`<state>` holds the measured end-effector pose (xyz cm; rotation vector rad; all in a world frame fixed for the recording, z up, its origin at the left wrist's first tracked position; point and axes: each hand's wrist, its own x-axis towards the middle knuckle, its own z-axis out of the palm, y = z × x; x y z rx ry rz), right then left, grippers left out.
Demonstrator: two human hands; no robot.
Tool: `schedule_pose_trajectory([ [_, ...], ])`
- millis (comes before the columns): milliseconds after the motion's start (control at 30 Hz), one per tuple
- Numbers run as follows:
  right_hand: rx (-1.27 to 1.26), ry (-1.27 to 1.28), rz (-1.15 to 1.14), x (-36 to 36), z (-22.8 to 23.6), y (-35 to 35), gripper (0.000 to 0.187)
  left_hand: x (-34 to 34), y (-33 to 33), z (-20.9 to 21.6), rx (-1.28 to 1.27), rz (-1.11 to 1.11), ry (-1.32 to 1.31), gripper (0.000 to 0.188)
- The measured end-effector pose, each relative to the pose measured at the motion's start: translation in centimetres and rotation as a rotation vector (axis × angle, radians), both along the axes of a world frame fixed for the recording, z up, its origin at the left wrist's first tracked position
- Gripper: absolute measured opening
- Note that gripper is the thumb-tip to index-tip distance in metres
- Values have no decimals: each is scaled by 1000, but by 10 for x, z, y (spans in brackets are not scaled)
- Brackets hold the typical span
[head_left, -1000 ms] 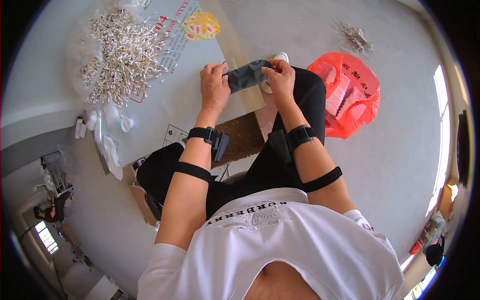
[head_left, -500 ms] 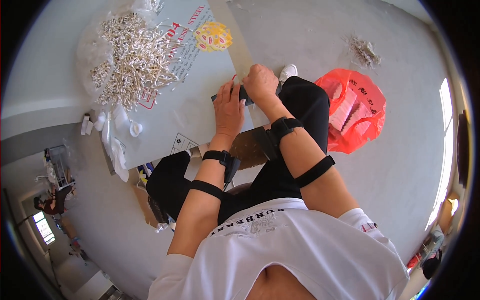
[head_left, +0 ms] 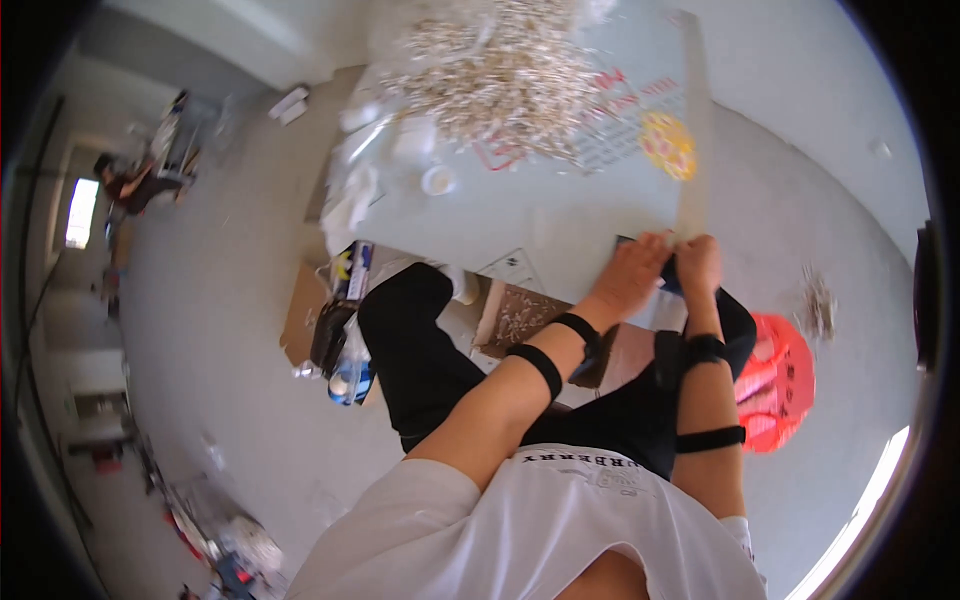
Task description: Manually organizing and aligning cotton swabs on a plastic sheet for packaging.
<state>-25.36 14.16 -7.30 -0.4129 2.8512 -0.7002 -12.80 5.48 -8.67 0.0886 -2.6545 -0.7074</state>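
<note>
we record 2 bare hands working at the near right corner of the table (head_left: pixel 570 215), both on a dark flat piece (head_left: pixel 623 240) that is mostly hidden under them. the left hand (head_left: pixel 633 272) lies palm down across it, fingers stretched toward the right; motion blur and angle mean we cannot tell whether thumb and fingers pinch the piece or only rest on it. the right hand (head_left: pixel 699 265) sits just beside, fingers curled in together; we cannot tell whether they are clamped on the piece's right end. on the step in hand, our judgement is that the piece is being steadied by the left while the right works at its edge. the next move, we judge, calls for the left to keep it flat and the right to have a sure hold near the table edge. far from the hands we note a large heap of cotton swabs (head_left: pixel 500 95), blurred; nearer, to its right, a yellow patterned bundle (head_left: pixel 668 146); to its near left, a small white round container (head_left: pixel 438 180). a cardboard box (head_left: pixel 487 322) stands below the near table edge, and a red plastic bag (head_left: pixel 795 400) lies right of the right knee.
</note>
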Motion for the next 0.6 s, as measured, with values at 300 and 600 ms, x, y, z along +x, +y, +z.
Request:
schedule_pose_trajectory([
  [300, 133, 50, 118, -39, -28, -14, 35, 49, -12, -29, 53, -67, 36, 42],
  [600, 281, 290, 350, -50, -44, -13, 29, 97, -42, -35, -12, 38, -98, 36],
])
